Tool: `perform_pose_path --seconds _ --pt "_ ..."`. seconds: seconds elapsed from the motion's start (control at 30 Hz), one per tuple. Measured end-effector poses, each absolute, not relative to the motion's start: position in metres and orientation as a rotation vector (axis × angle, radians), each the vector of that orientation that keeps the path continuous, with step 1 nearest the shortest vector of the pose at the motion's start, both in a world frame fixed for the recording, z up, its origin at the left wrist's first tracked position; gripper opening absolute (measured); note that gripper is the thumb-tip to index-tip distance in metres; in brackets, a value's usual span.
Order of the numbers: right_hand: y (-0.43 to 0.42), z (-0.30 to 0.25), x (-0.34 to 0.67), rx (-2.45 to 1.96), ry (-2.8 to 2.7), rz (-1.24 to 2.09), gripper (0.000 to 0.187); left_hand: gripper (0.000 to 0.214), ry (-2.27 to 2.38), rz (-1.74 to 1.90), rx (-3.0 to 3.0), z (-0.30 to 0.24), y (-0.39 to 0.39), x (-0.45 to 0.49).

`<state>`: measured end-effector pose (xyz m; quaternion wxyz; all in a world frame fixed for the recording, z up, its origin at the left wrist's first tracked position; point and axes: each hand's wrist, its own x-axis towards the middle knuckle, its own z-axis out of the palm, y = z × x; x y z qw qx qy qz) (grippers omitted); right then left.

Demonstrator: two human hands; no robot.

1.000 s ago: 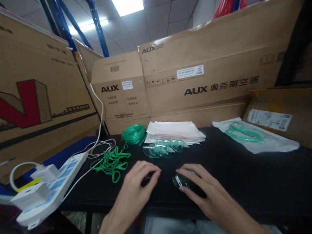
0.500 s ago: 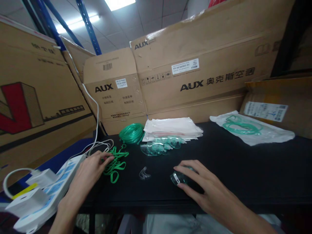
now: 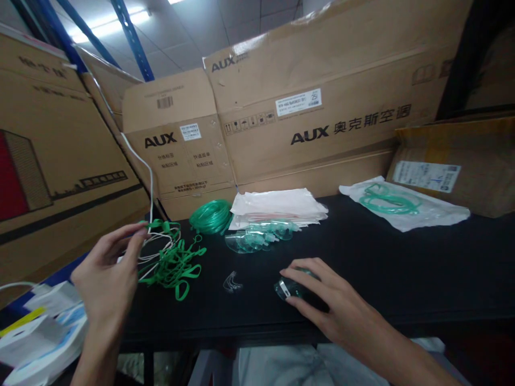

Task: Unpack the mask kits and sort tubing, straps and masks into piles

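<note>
My left hand is raised beside the tangled green elastic straps, thumb and fingertips pinched on one strap that stretches up from the pile. On the black table my right hand curls over a clear green oxygen mask; a metal nose strip shows at its near left edge, and the palm hides much of the rest. Between the hands lie several thin, curved metal strips. Farther back are a row of stacked clear green masks and a coil of green tubing.
White pouches are stacked behind the masks. A bagged green tube set lies at the right. White cables and a power strip with plugs occupy the left edge. Cardboard boxes wall off the back and sides of the table.
My left hand has moved left and up from the strap pile, pulling a green strap with it. My right hand stays on the mask. The view has shifted slightly.
</note>
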<state>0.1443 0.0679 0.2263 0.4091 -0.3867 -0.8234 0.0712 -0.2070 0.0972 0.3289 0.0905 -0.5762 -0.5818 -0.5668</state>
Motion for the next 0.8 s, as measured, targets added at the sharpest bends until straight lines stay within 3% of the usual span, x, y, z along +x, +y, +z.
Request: perform_pose_path --seconds 0.1,0.33,0.47,0.63,0.8 --pt "0.068 0.226 0.145 -0.955 -2.067 0.189 0.039 0.027 -1.521 -2.028 -1.658 0.34 0.092 -0.188" --pt "0.071 0.226 0.145 -0.938 -2.022 0.279 0.039 0.016 -1.251 -2.314 -1.688 0.365 0.093 -0.134" --pt "0.071 0.235 0.145 -0.954 -1.819 0.31 0.026 0.017 -1.296 -2.391 -1.92 0.355 0.094 -0.104" --pt "0.072 0.243 0.153 -1.126 -1.279 0.413 0.025 0.021 -1.548 -1.895 -2.687 0.309 0.096 -0.069" --pt "0.075 0.243 0.155 -1.059 -1.188 0.563 0.031 0.024 -1.408 -1.233 -2.997 0.286 0.099 -0.062"
